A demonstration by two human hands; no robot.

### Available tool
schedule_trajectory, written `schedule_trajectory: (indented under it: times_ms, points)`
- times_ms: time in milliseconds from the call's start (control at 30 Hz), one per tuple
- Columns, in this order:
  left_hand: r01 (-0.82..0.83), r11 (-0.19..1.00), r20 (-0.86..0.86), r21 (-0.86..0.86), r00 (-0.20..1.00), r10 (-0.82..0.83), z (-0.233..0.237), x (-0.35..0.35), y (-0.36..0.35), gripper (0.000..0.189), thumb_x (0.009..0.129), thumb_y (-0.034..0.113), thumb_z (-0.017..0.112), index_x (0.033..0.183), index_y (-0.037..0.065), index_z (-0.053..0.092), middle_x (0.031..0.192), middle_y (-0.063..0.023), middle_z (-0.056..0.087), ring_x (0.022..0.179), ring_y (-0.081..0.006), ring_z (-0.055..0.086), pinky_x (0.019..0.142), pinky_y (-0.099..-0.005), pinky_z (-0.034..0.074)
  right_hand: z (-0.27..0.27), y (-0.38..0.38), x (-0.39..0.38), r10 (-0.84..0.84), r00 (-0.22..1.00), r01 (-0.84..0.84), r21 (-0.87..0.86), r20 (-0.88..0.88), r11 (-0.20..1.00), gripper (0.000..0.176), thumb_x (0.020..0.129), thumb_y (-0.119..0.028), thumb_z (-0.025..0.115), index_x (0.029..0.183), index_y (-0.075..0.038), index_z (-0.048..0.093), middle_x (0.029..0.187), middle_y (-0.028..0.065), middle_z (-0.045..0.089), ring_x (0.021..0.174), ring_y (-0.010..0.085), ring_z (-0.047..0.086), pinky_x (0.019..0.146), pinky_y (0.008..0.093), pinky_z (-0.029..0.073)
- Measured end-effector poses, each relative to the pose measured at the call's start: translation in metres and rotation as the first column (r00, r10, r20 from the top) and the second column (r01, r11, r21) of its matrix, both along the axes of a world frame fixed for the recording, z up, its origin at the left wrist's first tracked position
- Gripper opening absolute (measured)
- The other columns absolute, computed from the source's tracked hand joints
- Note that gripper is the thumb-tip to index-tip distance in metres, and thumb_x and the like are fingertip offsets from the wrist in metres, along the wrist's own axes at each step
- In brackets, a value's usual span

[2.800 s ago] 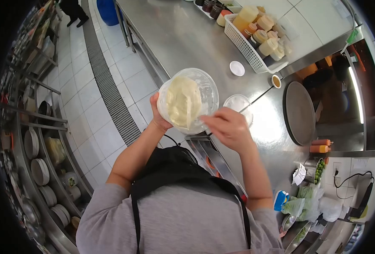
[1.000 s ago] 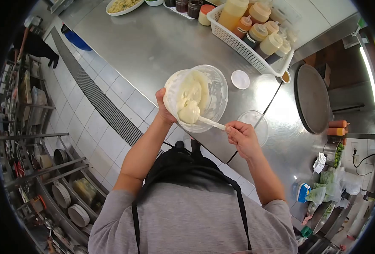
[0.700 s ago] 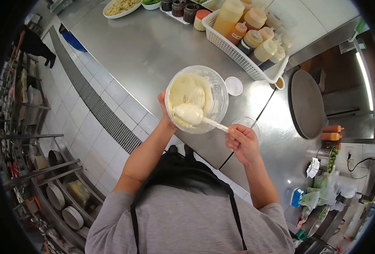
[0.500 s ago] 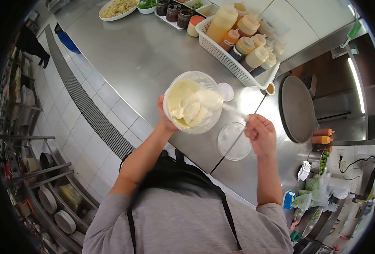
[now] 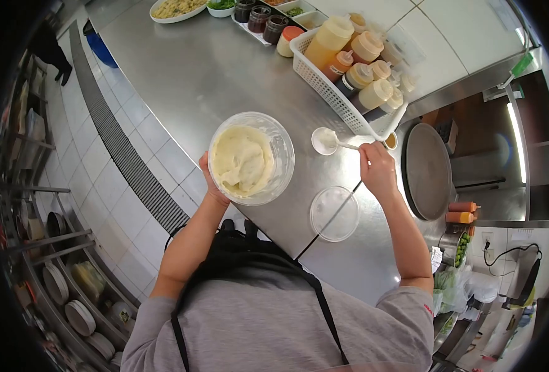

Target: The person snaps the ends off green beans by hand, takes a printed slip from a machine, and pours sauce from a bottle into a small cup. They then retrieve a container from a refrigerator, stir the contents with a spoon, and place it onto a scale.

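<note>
My left hand (image 5: 214, 180) grips the left side of a clear plastic tub (image 5: 284, 158), which is tilted toward me. Inside the tub lies a pale, creamy mixture (image 5: 243, 158). My right hand (image 5: 377, 162) is closed on the handle of a spoon (image 5: 347, 146). The spoon's head, coated in white, is at a small white cup (image 5: 318, 141) on the steel counter; whether it touches the cup is unclear. A round clear lid (image 5: 334, 214) lies flat on the counter below, between my hands.
A white basket (image 5: 330, 93) of squeeze bottles stands at the back, beside jars (image 5: 274, 29) and a white dish of food (image 5: 176, 8). To the right are a round dark plate (image 5: 428, 170) and orange bottles (image 5: 460, 217). A person's legs (image 5: 54, 56) show far left.
The spoon has left the tub and moved right to the small cup, with my right hand going up a little. My left hand and the tub have shifted left.
</note>
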State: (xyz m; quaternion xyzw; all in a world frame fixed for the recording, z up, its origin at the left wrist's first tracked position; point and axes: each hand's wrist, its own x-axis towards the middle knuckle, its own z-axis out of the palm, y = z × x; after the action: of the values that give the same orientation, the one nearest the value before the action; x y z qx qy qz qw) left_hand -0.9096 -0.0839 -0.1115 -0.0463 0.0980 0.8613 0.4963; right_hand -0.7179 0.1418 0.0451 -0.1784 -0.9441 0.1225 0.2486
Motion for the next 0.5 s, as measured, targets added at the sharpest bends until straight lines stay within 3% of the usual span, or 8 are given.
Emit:
schedule_trajectory:
  times_ms: [67,300,500]
  points:
    - [-0.018,1.0,-0.004,-0.008,1.0,0.018,-0.002,0.001,-0.002,0.069,0.07,0.056,0.043,0.121,0.009,0.043,0.119,-0.0129,0.046,0.107,-0.0302,0.047,0.087,-0.0434,0.042,0.0,-0.003,-0.003,0.063,0.983,-0.098,0.2,0.173,0.975,0.004,0.075,-0.005,0.054,0.076,-0.002,0.051,0.07,0.0105,0.048,0.062,0.0275,0.053,0.052,0.0364,0.045]
    - [-0.002,1.0,0.031,-0.008,1.0,0.003,-0.009,0.008,-0.007,0.07,0.07,0.056,0.043,0.121,0.009,0.042,0.12,-0.0138,0.046,0.106,-0.0303,0.047,0.087,-0.0429,0.042,0.013,-0.007,-0.006,0.081,0.952,-0.176,0.311,0.296,0.934,0.005,0.069,-0.003,0.052,0.071,-0.003,0.047,0.07,0.0099,0.046,0.067,0.0251,0.053,0.057,0.0361,0.046]
    - [0.014,0.998,0.086,0.059,0.996,-0.019,0.03,0.016,-0.014,0.071,0.069,0.057,0.045,0.122,0.009,0.041,0.121,-0.0141,0.045,0.107,-0.0313,0.047,0.087,-0.0456,0.042,-0.002,-0.003,-0.008,0.086,0.931,-0.21,0.325,0.356,0.922,0.004,0.068,-0.002,0.051,0.071,-0.003,0.048,0.071,0.0101,0.047,0.068,0.0249,0.053,0.058,0.0349,0.046]
